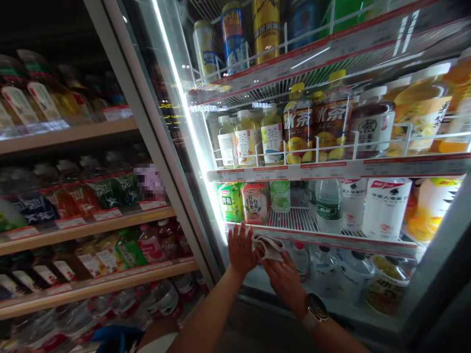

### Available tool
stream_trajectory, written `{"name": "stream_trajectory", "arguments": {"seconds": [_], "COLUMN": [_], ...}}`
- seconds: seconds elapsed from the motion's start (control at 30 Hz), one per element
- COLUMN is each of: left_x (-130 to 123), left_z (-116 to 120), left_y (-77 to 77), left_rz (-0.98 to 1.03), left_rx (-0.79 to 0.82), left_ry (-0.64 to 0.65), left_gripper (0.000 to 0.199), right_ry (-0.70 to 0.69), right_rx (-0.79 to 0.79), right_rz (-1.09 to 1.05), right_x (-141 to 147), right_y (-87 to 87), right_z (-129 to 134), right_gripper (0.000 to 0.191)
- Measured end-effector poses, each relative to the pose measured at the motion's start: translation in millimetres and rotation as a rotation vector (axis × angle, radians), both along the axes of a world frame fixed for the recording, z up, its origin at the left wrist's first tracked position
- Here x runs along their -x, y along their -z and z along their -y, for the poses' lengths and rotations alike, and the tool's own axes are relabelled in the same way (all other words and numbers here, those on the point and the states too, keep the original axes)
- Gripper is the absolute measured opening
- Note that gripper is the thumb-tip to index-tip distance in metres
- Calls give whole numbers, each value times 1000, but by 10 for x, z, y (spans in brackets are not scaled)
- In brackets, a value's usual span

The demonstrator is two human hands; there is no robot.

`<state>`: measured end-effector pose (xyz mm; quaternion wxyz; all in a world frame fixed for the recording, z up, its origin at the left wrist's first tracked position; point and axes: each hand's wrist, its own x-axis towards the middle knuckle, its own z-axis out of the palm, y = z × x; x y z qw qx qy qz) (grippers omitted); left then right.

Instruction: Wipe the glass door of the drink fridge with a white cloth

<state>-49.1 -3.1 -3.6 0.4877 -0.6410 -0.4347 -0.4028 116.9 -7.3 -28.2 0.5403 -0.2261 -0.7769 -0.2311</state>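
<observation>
Hands (285,282) with cloth (268,246) on cooler door (147,113)

A cloth (268,246) lies against the glass door (172,122) of a drinks cooler, with bottled teas (298,130) and water bottles (328,206) on wire shelves (312,169) behind it and wooden shelves (66,137) of bottled drinks to its left.

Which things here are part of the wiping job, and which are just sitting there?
Part of the job: the cloth, the left hand, the right hand, the fridge's glass door.
Just sitting there: the bottled iced teas, a water bottle, the wooden shelf.
</observation>
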Motion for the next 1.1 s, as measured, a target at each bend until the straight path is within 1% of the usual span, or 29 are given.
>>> {"name": "stream_trajectory", "arguments": {"seconds": [0.07, 0.1, 0.13, 0.17, 0.23, 0.33, 0.4, 0.43, 0.47, 0.53, 0.6, 0.67, 0.77, 0.83, 0.87, 0.9, 0.97, 1.03, 1.1], "left_x": [15, 21, 24, 24, 17, -2, -8, -8, -5, 4, 14, 21, 23, 31, 42, 62, 130, 233, 350], "left_z": [-2, -3, -3, -3, 0, 4, 5, 4, 2, -3, -10, -21, -32, -20, -3, 20, 82, 142, 169], "left_y": [16, 24, 29, 31, 25, 8, 7, 11, 19, 39, 58, 69, 75, 69, 59, 41, -32, -158, -321], "left_rz": [-7, -10, -11, -12, -9, -5, 2, 8, 15, 25, 26, 22, 8, 5, 3, -2, -32, -68, -28], "left_rx": [6, 7, 8, 10, 8, 5, 3, 7, 13, 27, 29, 20, 15, 27, 36, 50, 84, 97, 68], "left_ry": [-12, -22, -33, -47, -63, -49, -30, -24, -20, -21, -33, -51, -67, -62, -55, -44, -12, 17, 13], "left_gripper": [62, 63, 63, 63, 63, 63, 62, 62, 62, 61, 61, 60, 59, 58, 58, 58, 57, 57, 59], "right_ry": [-54, -57, -51, -34, 44, 195, 253, 261, 262, 249, 216, 169, 104, 71, 56, 42, 30, 48, 93], "right_rx": [-16, -6, 6, 16, 35, 29, 30, 33, 44, 75, 97, 96, 102, 115, 117, 111, 96, 96, 111], "right_rz": [13, 33, 59, 79, 94, -14, -104, -127, -129, -80, 3, 83, 174, 214, 230, 238, 232, 184, 113], "right_x": [38, 23, -14, -69, -218, -457, -552, -564, -550, -453, -303, -155, -18, 1, -8, -25, -78, -143, -207], "right_y": [111, 114, 80, 16, -172, -452, -547, -556, -539, -433, -255, -39, 266, 388, 410, 402, 293, 80, -184], "right_z": [11, 16, 19, 20, 13, -29, -62, -73, -77, -63, -20, 35, 97, 106, 100, 90, 65, 42, 27], "right_gripper": [60, 60, 61, 61, 62, 63, 67, 68, 69, 69, 69, 70, 75, 77, 77, 77, 74, 72, 70]}}
